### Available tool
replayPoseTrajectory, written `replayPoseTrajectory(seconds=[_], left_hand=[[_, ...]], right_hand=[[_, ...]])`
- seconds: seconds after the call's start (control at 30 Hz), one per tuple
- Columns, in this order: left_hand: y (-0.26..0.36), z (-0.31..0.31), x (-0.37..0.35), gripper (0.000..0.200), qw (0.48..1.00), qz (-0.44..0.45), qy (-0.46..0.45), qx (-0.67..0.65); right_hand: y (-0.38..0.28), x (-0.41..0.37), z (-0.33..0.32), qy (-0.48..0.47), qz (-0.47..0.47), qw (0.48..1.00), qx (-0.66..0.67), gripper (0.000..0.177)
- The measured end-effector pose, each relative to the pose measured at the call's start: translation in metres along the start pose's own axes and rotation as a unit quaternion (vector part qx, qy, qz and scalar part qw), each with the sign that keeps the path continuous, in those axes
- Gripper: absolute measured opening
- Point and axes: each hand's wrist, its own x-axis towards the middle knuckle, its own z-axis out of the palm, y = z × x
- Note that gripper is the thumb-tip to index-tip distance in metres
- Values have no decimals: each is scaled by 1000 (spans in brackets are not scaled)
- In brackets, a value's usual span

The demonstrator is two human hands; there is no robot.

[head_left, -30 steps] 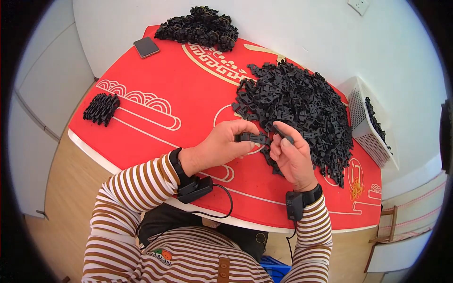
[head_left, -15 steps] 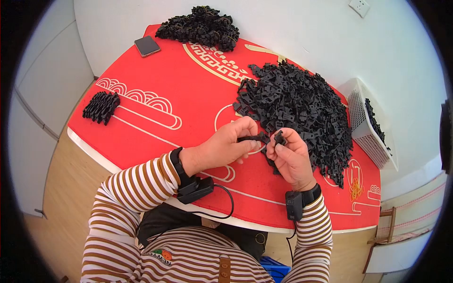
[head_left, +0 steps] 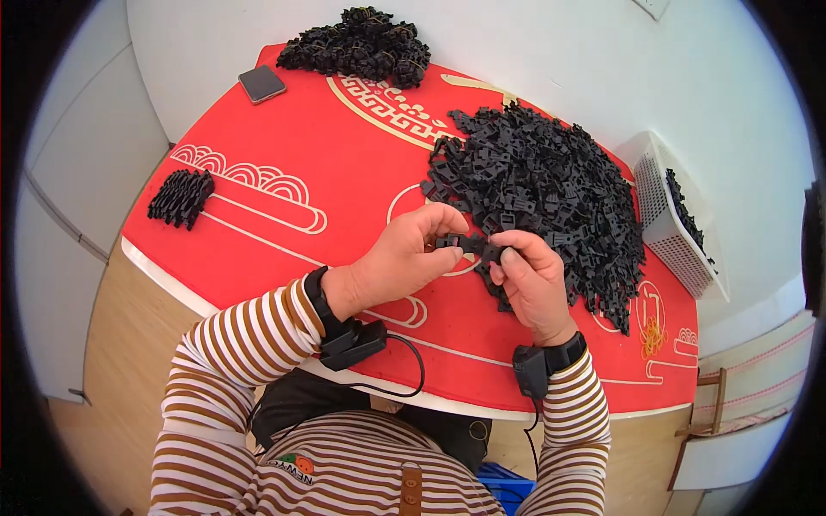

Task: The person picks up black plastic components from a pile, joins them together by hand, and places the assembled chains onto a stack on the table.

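Note:
My left hand (head_left: 404, 258) is closed, thumb and fingers pinching a short strip of black plastic buckles (head_left: 465, 244) over the red tabletop. My right hand (head_left: 535, 279) pinches another black plastic buckle (head_left: 492, 254) at the strip's right end. The two pieces meet between my fingertips; whether they are locked together cannot be made out. Just beyond my hands lies a large heap of loose black buckles (head_left: 551, 189). On the left of the table sits a neat stack of black buckle strips (head_left: 181, 199).
Bundles of black buckles tied with bands (head_left: 357, 50) lie at the back beside a phone (head_left: 261, 84). Yellow rubber bands (head_left: 654, 337) lie at the right. A white perforated basket (head_left: 667, 219) holding black pieces stands at the right edge, by the wall.
My right hand has brought its buckle against the end of the strip in my left hand. The strip has turned to show more of its face. The view has shifted slightly.

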Motion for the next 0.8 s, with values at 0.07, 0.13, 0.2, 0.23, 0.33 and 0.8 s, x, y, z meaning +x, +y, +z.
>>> replayPoseTrajectory(seconds=[0.07, 0.13, 0.2, 0.23, 0.33, 0.8], left_hand=[[3, 0, -1, 24, 1000, -22, -7, 8], [4, 0, -2, 25, 999, -24, -7, 39], [6, 1, -3, 25, 998, -27, -7, 52], [7, 1, -3, 25, 998, -28, -7, 50], [5, 2, -3, 24, 999, -21, -4, 39], [8, 2, -1, 15, 996, -84, -7, -26]], right_hand=[[0, 1, 5, 18, -38, 998, -47, 18], [1, 1, 4, 15, -41, 996, -73, 15], [1, 1, 4, 14, -40, 995, -94, 13], [-1, 0, 6, 15, -38, 994, -102, 13], [0, -1, 7, 17, -41, 993, -112, 14], [-4, 1, -1, 22, -70, 996, -55, 25]])
